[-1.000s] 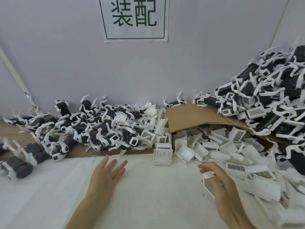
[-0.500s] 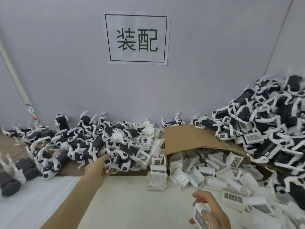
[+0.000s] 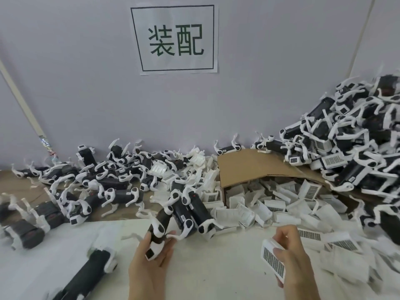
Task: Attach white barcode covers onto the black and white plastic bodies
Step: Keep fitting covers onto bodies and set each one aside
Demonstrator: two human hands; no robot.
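1. Grey wall behind bore a white paper sign (image 3: 174, 38) with two dark green characters; a white table cover (image 3: 216, 273) lay below.
2. The left hand (image 3: 149, 263) gripped a black and white plastic body (image 3: 159, 228), thumb and fingers curled round its lower end.
3. The right hand (image 3: 296, 260) pinched a white barcode cover (image 3: 272, 262) between thumb and fingers, barcode side showing, well apart from the body.
4. A tipped brown cardboard box (image 3: 249, 167) spilled loose white covers (image 3: 281, 204); heaps of bodies lay left (image 3: 97, 180) and right (image 3: 357, 137).
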